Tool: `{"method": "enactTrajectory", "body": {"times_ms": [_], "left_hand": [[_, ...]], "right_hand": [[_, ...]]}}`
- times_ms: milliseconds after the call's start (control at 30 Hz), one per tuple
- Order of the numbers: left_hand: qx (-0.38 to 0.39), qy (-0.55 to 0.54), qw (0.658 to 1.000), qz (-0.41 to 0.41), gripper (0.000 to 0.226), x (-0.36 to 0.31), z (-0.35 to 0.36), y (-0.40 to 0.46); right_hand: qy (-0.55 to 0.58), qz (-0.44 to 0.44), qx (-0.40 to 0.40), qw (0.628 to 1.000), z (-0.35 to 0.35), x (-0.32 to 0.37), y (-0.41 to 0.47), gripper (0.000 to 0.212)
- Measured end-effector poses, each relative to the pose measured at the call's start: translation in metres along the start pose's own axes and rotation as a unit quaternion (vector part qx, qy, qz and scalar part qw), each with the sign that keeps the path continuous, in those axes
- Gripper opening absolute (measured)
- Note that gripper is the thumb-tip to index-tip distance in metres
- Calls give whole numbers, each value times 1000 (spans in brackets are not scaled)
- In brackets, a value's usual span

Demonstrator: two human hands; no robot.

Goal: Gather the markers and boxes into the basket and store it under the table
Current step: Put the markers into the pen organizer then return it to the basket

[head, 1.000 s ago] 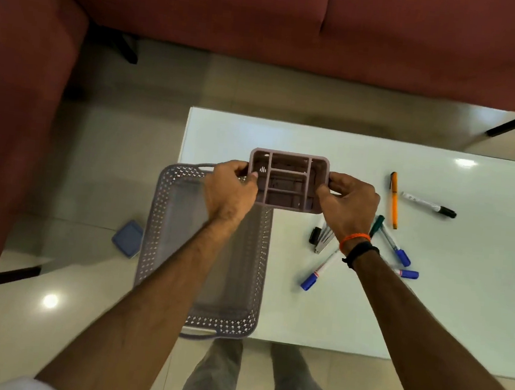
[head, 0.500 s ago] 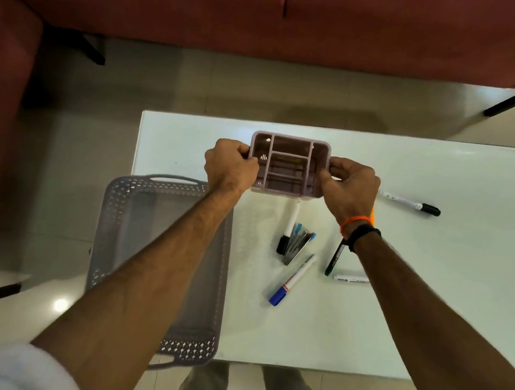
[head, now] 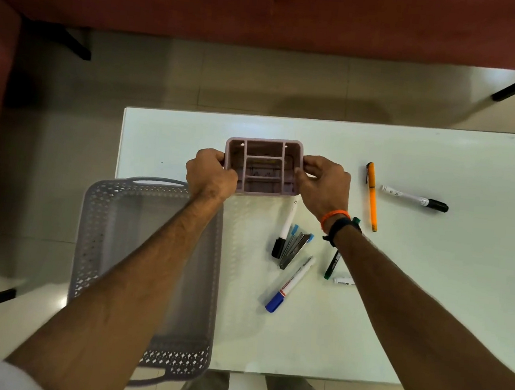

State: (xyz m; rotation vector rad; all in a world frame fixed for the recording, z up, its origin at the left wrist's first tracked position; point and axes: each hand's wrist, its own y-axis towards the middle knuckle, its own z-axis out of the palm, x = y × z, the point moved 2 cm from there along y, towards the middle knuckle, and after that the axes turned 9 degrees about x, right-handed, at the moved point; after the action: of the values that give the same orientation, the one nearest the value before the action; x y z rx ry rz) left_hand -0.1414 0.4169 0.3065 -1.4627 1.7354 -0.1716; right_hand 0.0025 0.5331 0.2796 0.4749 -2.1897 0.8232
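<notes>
I hold a pink divided organiser box [head: 263, 165] above the white table [head: 428, 305], my left hand [head: 209, 173] on its left side and my right hand [head: 324, 185] on its right side. The grey perforated basket [head: 94, 242] sits at the table's left edge, partly under my left forearm, and looks empty. On the table lie an orange marker [head: 371, 196], a black-capped white marker [head: 414, 198], another black-capped marker [head: 284, 229], a blue-capped marker [head: 290, 284], a small stapler with blue ends [head: 295, 245], and a dark green marker [head: 332, 265] partly hidden by my right forearm.
A red sofa [head: 268, 7] runs along the far side and down the left. Its black legs stand on the pale tiled floor [head: 69, 113]. My legs show below the table's near edge.
The view has shifted, so the table and basket sit further right in frame. The box has tilted a little in both hands, staying over the table right of the basket.
</notes>
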Motion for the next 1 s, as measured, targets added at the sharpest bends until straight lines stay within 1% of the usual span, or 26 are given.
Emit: {"method": "enactTrajectory", "body": {"times_ms": [133, 200, 267, 300, 333, 433, 567, 633, 700, 767, 900, 1000], "left_hand": [[-9, 2, 1000, 16, 30, 2, 1, 2], [-5, 0, 1000, 19, 33, 5, 1, 4], [-2, -5, 1000, 23, 34, 9, 0, 5], [0, -9, 1000, 25, 34, 11, 1, 6], [2, -12, 999, 29, 34, 13, 1, 6], [8, -11, 999, 45, 36, 16, 2, 4], [11, -4, 999, 52, 39, 18, 3, 2], [14, -3, 999, 52, 41, 19, 4, 1], [17, -3, 998, 54, 44, 21, 5, 2], [19, -3, 998, 54, 46, 23, 6, 2], [14, 1, 998, 56, 47, 24, 8, 2], [13, 0, 998, 60, 47, 26, 9, 3]], "right_hand": [[20, 14, 15, 1000, -3, -6, 1, 33], [12, 1, -11, 1000, -7, -10, -7, 31], [-41, -74, -54, 995, -13, -15, -20, 18], [-78, -119, -54, 988, -15, -19, -27, 13], [-118, -153, -37, 980, -17, -24, -33, 12], [-246, -201, 53, 947, -14, -37, -45, 23], [-380, -253, 154, 876, -1, -42, -43, 45], [-423, -276, 189, 842, 6, -41, -40, 50], [-454, -291, 219, 814, 12, -39, -40, 48], [-480, -292, 240, 791, 17, -38, -40, 40], [-538, -283, 244, 755, 25, -41, -42, 23], [-559, -287, 253, 736, 30, -42, -46, 23]]}}
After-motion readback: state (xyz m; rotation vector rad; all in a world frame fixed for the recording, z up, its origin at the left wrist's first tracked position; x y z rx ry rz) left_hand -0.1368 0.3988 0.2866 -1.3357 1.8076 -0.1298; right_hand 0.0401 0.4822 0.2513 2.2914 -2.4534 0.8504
